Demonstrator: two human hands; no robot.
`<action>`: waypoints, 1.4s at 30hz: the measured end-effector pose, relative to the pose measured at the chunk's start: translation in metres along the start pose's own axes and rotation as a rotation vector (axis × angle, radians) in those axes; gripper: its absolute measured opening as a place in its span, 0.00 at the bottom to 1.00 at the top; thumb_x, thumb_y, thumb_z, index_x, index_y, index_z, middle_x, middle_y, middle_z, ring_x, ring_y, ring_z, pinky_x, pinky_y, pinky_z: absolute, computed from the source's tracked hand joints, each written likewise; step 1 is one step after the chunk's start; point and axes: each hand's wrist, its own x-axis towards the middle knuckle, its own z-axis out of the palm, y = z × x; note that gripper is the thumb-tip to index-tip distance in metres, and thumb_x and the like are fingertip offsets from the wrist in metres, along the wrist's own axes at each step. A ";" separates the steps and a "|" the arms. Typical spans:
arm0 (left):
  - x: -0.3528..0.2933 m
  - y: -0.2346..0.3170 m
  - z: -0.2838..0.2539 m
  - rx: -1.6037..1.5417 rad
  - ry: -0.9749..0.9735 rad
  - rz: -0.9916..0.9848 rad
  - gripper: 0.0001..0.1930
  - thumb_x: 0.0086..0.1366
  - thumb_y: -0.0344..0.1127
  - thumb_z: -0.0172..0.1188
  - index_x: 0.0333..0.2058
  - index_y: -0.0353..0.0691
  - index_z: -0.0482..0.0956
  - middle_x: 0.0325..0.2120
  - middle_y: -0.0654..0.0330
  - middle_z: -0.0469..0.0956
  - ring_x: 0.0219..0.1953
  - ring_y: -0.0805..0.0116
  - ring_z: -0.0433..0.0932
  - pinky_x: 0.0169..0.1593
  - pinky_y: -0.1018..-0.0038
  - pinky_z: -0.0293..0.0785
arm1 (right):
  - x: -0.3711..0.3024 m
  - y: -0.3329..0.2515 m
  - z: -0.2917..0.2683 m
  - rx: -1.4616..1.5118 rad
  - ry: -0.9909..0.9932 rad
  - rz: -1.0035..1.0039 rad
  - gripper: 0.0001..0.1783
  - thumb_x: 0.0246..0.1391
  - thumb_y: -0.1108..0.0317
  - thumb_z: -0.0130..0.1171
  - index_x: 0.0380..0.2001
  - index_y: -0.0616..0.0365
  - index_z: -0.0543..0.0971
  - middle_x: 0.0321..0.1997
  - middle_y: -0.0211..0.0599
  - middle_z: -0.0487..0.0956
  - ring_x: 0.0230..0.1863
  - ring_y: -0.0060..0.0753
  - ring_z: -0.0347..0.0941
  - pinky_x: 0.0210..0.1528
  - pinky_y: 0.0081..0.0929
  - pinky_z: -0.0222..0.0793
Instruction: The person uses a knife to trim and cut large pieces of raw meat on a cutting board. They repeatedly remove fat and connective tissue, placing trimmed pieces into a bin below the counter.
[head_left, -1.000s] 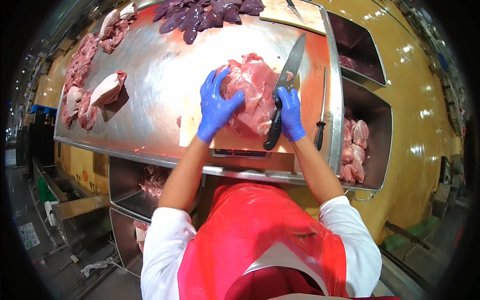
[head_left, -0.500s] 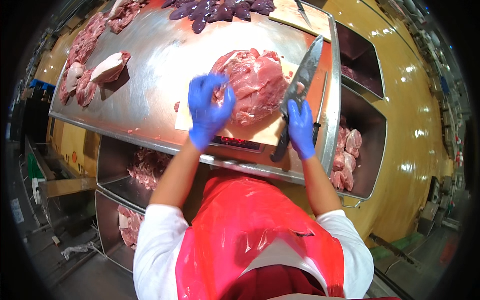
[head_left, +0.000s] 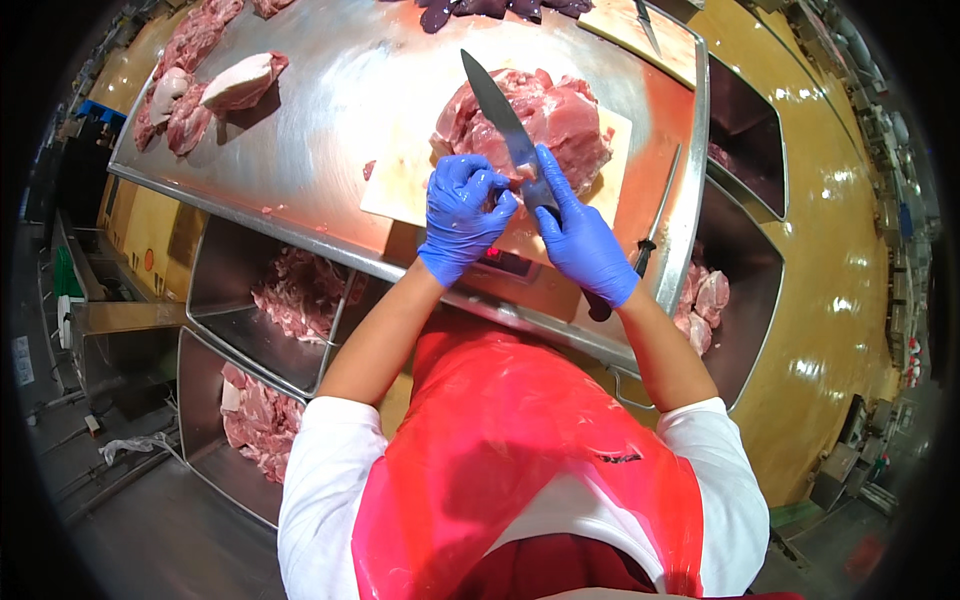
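Note:
My right hand, in a blue glove, is closed round a large butcher knife, gripping it where handle and blade meet. The blade points up and away to the left, over a big piece of raw meat. That meat rests on a pale cutting board. Beside the blade's base, my gloved left hand has its fingers curled together at the board's near side. Whatever those fingers pinch, if anything, is hidden. A sharpening steel with a dark handle lies right of the board.
Meat pieces lie at the table's far left, dark organ meat at the far edge. A second board with a knife is at far right. Metal bins of meat stand at left and right. A red-lit device sits under the board's edge.
My right hand has swung the knife leftward, from the board's right side to over the meat. My left hand has left the meat's side and come close to the blade's base, fingers curled.

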 end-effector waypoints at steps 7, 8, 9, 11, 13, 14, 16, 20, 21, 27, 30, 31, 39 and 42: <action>-0.019 -0.009 0.003 0.048 0.022 0.054 0.11 0.45 0.30 0.70 0.29 0.45 0.79 0.33 0.58 0.75 0.38 0.58 0.75 0.42 0.63 0.73 | -0.081 0.011 -0.025 -0.256 -0.236 0.100 0.42 0.61 0.70 0.51 0.74 0.33 0.48 0.34 0.58 0.80 0.32 0.62 0.77 0.35 0.53 0.72; -0.020 -0.007 0.003 0.045 0.041 0.037 0.11 0.46 0.30 0.70 0.29 0.45 0.79 0.32 0.57 0.74 0.38 0.58 0.75 0.42 0.63 0.73 | -0.098 0.015 -0.032 -0.326 -0.268 0.111 0.43 0.61 0.70 0.51 0.74 0.32 0.48 0.33 0.57 0.80 0.31 0.61 0.77 0.34 0.53 0.72; -0.020 -0.006 0.002 0.043 0.060 0.020 0.11 0.46 0.29 0.70 0.29 0.45 0.79 0.32 0.57 0.74 0.38 0.58 0.75 0.41 0.63 0.73 | -0.110 0.018 -0.042 -0.355 -0.314 0.120 0.42 0.61 0.71 0.51 0.74 0.32 0.49 0.33 0.56 0.80 0.30 0.61 0.77 0.33 0.52 0.72; -0.017 -0.006 0.002 0.073 0.118 -0.023 0.10 0.46 0.27 0.69 0.29 0.43 0.78 0.35 0.55 0.74 0.38 0.58 0.75 0.41 0.63 0.74 | -0.128 0.019 -0.069 -0.413 -0.391 0.133 0.40 0.62 0.71 0.51 0.74 0.32 0.52 0.31 0.55 0.79 0.28 0.60 0.76 0.31 0.50 0.72; -0.017 -0.003 -0.004 0.042 0.110 -0.186 0.11 0.47 0.27 0.69 0.30 0.42 0.78 0.37 0.54 0.73 0.37 0.57 0.75 0.41 0.64 0.74 | -0.139 0.018 -0.096 -0.471 -0.390 0.118 0.38 0.62 0.71 0.51 0.72 0.32 0.56 0.34 0.55 0.79 0.29 0.61 0.76 0.31 0.49 0.72; -0.017 -0.004 -0.010 0.033 0.113 -0.267 0.11 0.47 0.27 0.69 0.30 0.42 0.78 0.38 0.53 0.73 0.37 0.57 0.76 0.40 0.65 0.75 | -0.141 0.016 -0.106 -0.500 -0.390 0.100 0.37 0.62 0.71 0.52 0.72 0.32 0.58 0.35 0.56 0.80 0.30 0.61 0.76 0.32 0.48 0.72; -0.017 0.004 -0.008 0.031 0.008 -0.318 0.18 0.50 0.32 0.69 0.40 0.41 0.76 0.43 0.51 0.71 0.39 0.53 0.77 0.42 0.65 0.77 | -0.144 0.015 -0.119 -0.328 -0.166 0.115 0.36 0.61 0.77 0.53 0.72 0.44 0.60 0.47 0.49 0.80 0.41 0.46 0.80 0.42 0.35 0.75; -0.001 0.027 0.003 0.160 -0.179 -0.475 0.27 0.53 0.38 0.65 0.52 0.40 0.69 0.47 0.47 0.68 0.43 0.44 0.77 0.49 0.58 0.76 | -0.112 0.016 -0.091 0.350 0.321 0.143 0.39 0.63 0.81 0.50 0.75 0.54 0.50 0.52 0.34 0.78 0.36 0.16 0.70 0.41 0.18 0.71; 0.000 0.002 0.008 0.139 -0.100 -0.496 0.28 0.53 0.38 0.64 0.52 0.41 0.68 0.47 0.46 0.68 0.43 0.42 0.77 0.50 0.56 0.75 | -0.088 0.011 -0.074 0.412 0.302 0.090 0.40 0.64 0.79 0.49 0.75 0.51 0.49 0.51 0.33 0.77 0.33 0.15 0.69 0.36 0.16 0.69; -0.011 -0.024 -0.003 -0.290 -0.136 -0.760 0.27 0.57 0.35 0.63 0.53 0.34 0.63 0.38 0.50 0.73 0.39 0.62 0.77 0.43 0.70 0.77 | 0.058 0.031 0.007 0.450 0.381 -0.098 0.39 0.63 0.69 0.54 0.75 0.41 0.52 0.45 0.33 0.77 0.25 0.18 0.69 0.24 0.20 0.68; -0.006 -0.031 -0.006 -0.651 0.034 -1.005 0.26 0.58 0.31 0.62 0.53 0.37 0.62 0.36 0.55 0.73 0.29 0.72 0.74 0.28 0.76 0.73 | 0.070 0.012 0.003 0.324 0.314 0.006 0.39 0.62 0.70 0.53 0.74 0.41 0.54 0.39 0.36 0.79 0.24 0.19 0.70 0.25 0.22 0.70; -0.010 -0.036 -0.003 -0.664 0.111 -0.979 0.24 0.58 0.28 0.61 0.52 0.39 0.62 0.36 0.57 0.72 0.23 0.77 0.69 0.20 0.79 0.66 | 0.069 0.001 -0.002 0.289 0.233 0.099 0.39 0.62 0.70 0.53 0.74 0.41 0.54 0.38 0.38 0.80 0.24 0.19 0.71 0.26 0.22 0.71; -0.016 -0.021 0.001 -0.455 0.181 -0.686 0.23 0.54 0.26 0.63 0.47 0.36 0.65 0.38 0.60 0.65 0.39 0.70 0.64 0.47 0.72 0.67 | 0.028 -0.035 0.033 -0.030 0.082 0.000 0.41 0.58 0.74 0.51 0.74 0.41 0.53 0.37 0.58 0.81 0.32 0.57 0.78 0.38 0.46 0.73; -0.010 -0.019 0.007 -0.434 0.250 -0.629 0.19 0.54 0.25 0.61 0.44 0.34 0.65 0.36 0.59 0.65 0.38 0.69 0.65 0.47 0.72 0.68 | 0.031 -0.032 0.034 -0.201 0.015 -0.037 0.46 0.54 0.75 0.51 0.74 0.39 0.50 0.35 0.60 0.79 0.34 0.66 0.76 0.37 0.56 0.70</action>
